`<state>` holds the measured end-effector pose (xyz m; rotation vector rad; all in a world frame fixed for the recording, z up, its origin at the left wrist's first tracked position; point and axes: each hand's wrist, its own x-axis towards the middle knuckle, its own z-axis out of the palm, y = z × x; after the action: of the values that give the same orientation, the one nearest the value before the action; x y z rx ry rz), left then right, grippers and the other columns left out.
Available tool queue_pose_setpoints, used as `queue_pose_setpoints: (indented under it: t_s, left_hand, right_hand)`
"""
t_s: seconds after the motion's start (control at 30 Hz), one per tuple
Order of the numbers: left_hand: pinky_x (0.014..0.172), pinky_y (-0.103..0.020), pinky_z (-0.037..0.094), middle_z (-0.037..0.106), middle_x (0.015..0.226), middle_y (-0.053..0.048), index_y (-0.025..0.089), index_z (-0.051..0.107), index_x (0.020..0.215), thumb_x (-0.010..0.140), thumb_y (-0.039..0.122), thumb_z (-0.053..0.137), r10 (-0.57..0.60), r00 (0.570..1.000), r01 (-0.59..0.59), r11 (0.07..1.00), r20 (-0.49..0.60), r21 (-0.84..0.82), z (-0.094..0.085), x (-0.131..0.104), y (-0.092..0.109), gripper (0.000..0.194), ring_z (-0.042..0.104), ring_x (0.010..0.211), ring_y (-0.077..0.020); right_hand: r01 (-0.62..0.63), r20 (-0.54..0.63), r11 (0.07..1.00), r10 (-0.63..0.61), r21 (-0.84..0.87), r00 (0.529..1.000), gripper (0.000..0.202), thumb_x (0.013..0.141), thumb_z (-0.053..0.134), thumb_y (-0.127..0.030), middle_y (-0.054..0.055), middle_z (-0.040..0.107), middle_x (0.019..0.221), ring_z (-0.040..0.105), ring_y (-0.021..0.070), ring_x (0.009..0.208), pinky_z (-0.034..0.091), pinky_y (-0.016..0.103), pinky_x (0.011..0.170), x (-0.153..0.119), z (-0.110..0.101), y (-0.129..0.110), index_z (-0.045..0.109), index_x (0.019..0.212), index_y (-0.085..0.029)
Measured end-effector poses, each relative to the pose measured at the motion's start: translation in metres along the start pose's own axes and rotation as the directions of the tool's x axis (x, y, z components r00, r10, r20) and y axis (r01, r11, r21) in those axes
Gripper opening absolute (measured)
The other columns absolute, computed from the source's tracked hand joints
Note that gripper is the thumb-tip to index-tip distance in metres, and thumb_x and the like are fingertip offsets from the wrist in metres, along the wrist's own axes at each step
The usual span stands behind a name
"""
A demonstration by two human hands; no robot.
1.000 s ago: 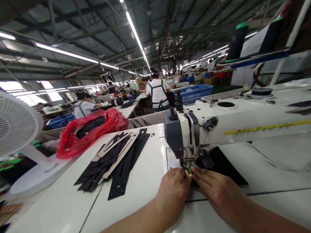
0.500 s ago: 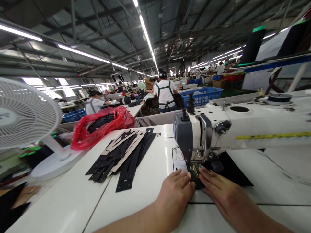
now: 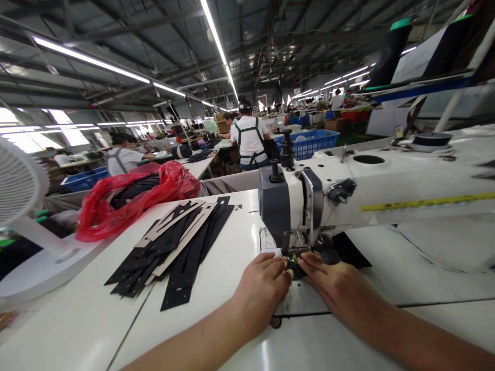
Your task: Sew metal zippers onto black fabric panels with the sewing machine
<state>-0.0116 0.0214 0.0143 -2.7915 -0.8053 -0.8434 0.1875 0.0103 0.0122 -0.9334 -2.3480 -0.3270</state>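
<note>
A black fabric piece (image 3: 297, 271) lies under the needle area of a white and grey sewing machine (image 3: 288, 206), with a small gold-yellow strip showing on it. From the left, my left hand (image 3: 263, 288) presses on its near edge, fingers bent and held together, thumb side toward the piece. On the other side, my right hand (image 3: 334, 282) holds it down with fingers pressed together beside the presser foot. The two sets of fingertips are a small gap apart. More black material (image 3: 350, 248) spreads behind my right hand, partly hidden by the machine.
Left on the white table (image 3: 127, 330) lies a pile of black and beige strips (image 3: 181, 242). Beyond it are a red plastic bag (image 3: 170, 180) and a white fan (image 3: 23, 185). Other people sit at work farther back, near a blue crate (image 3: 309, 144).
The black piece has gone farther in under the machine, away from me, and both hands have followed it. The whole view has shifted, so things appear farther left.
</note>
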Motion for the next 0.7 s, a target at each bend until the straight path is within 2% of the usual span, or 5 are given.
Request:
queue_pose_setpoints:
  t_s: [0.17, 0.4, 0.7]
  left_hand:
    - [0.086, -0.038, 0.048, 0.066, 0.091, -0.010, 0.013, 0.061, 0.092, 0.091, 0.016, 0.043, -0.024, 0.999, 0.024, 1.000, 0.024, 0.000, -0.0001, 0.0004, -0.0001, 0.018, 0.064, 0.088, -0.0194]
    - [0.088, -0.037, 0.046, 0.065, 0.091, -0.010, 0.013, 0.061, 0.092, 0.091, 0.016, 0.042, -0.017, 1.000, 0.017, 1.000, 0.011, -0.010, 0.0008, 0.0015, -0.0024, 0.019, 0.063, 0.089, -0.0193]
    - [0.090, -0.035, 0.044, 0.064, 0.091, -0.007, 0.015, 0.060, 0.094, 0.090, 0.016, 0.047, -0.037, 0.998, 0.037, 0.999, 0.044, -0.014, 0.0028, 0.0018, -0.0062, 0.014, 0.061, 0.088, -0.0172]
  right_hand:
    - [0.003, 0.008, 0.999, -0.003, 0.039, 1.000, 0.028, 0.086, 0.038, -0.005, 0.014, 0.068, 0.099, 0.067, 0.0205, 0.084, 0.057, 0.031, 0.071, -0.0005, 0.0013, 0.0027, 0.062, 0.100, -0.009]
    - [-0.081, 0.085, 0.992, 0.073, 0.096, 0.994, 0.023, 0.082, 0.048, -0.007, 0.010, 0.068, 0.101, 0.065, 0.0211, 0.090, 0.055, 0.033, 0.077, -0.0007, 0.0052, 0.0063, 0.062, 0.099, -0.014]
    - [-0.090, 0.088, 0.991, 0.082, 0.098, 0.993, 0.022, 0.083, 0.045, -0.007, 0.011, 0.068, 0.099, 0.065, 0.0213, 0.091, 0.054, 0.033, 0.080, 0.0040, 0.0030, 0.0072, 0.063, 0.094, -0.015]
